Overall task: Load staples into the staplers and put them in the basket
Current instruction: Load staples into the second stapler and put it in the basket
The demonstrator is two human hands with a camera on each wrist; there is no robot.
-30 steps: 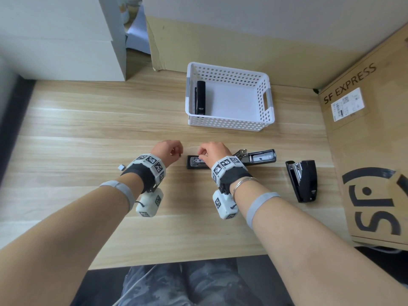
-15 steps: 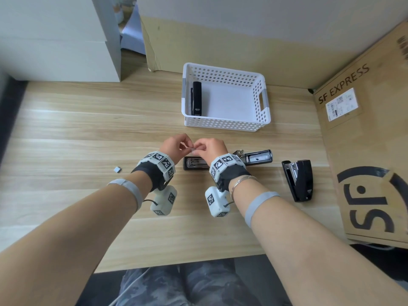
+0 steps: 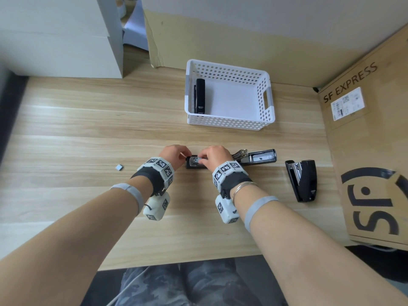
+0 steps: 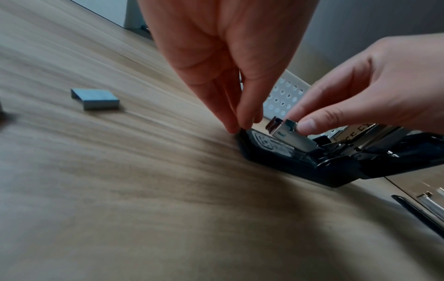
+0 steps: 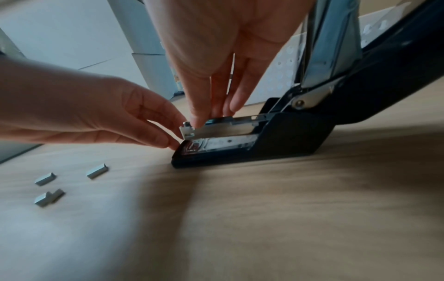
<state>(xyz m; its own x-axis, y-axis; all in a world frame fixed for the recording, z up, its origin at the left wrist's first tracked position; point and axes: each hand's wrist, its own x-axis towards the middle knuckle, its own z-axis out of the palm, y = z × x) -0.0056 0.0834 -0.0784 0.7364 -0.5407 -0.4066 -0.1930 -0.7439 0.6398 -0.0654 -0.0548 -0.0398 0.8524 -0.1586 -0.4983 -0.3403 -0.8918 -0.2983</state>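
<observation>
My desk point(image 3: 88, 129) is pale wood with a long grain, lit evenly by soft daylight. A grey-white wall point(image 3: 265, 16) rises behind it, with a sheet of tan cardboard point(image 3: 220, 49) leaning along its foot. To my far left stand stacked white boxes point(image 3: 57, 34). On my right a big brown carton point(image 3: 371, 138) printed SF EXPRESS rests against the desk edge. Dark floor point(image 3: 11, 111) shows at the left side.

It looks like an office or packing room. A light wood desk point(image 3: 88, 129) stands by a plain wall. A big brown shipping box point(image 3: 371, 151) sits right, and white boxes point(image 3: 55, 34) sit far left.
</observation>
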